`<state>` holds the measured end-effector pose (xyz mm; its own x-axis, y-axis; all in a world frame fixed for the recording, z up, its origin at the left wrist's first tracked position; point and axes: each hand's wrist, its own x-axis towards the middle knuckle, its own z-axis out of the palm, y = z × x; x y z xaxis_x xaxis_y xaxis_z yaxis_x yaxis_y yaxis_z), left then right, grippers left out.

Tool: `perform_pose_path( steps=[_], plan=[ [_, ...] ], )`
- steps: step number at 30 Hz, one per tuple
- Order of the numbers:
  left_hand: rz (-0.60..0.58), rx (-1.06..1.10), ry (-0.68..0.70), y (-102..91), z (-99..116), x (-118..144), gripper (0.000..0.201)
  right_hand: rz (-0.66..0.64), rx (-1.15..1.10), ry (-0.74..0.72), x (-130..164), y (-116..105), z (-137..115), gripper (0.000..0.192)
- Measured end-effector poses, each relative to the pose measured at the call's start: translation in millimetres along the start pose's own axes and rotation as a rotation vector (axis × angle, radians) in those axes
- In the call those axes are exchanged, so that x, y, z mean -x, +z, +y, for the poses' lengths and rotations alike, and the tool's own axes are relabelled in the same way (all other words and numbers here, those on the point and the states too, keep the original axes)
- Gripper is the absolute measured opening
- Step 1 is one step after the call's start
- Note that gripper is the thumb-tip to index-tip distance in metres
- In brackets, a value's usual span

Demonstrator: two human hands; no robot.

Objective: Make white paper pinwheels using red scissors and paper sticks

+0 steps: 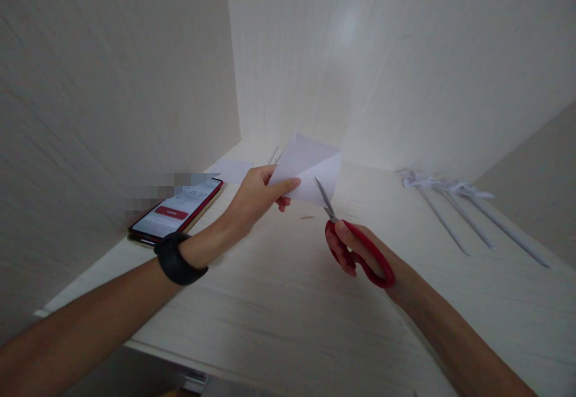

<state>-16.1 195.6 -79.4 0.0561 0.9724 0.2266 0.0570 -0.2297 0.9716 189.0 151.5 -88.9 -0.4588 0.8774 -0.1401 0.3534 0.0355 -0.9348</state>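
Note:
A white piece of paper (310,160), with a crease running across it, is pinched at its left side by my left hand (265,190), thumb on top. My right hand (351,241) grips a pair of red-handled scissors (373,259), its fingers through the loops. The blades point up and to the left. One blade lies in front of the paper near its lower right edge, and the other is mostly hidden behind the sheet. Whether the edge is being cut at this instant I cannot tell.
A phone (177,208) lies at the left with its screen lit. Behind my left hand is another white paper (234,170), with thin sticks (273,156) beside it. Several white paper flowers on stems (468,214) rest at the right. Pale panels enclose the shelf (270,301).

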Motion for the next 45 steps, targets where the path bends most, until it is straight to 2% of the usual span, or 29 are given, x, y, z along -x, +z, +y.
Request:
perform_pose_path(
  steps=[36, 45],
  plan=[
    [0.001, 0.018, -0.013, 2.3, 9, 4, 0.024, 0.014, -0.021, 0.073, -6, 1, 7, 0.056],
    [-0.023, -0.017, 0.007, 1.3, 10, 3, 0.027, 0.027, -0.021, 0.072, -1, 1, -1, 0.058]
  ],
)
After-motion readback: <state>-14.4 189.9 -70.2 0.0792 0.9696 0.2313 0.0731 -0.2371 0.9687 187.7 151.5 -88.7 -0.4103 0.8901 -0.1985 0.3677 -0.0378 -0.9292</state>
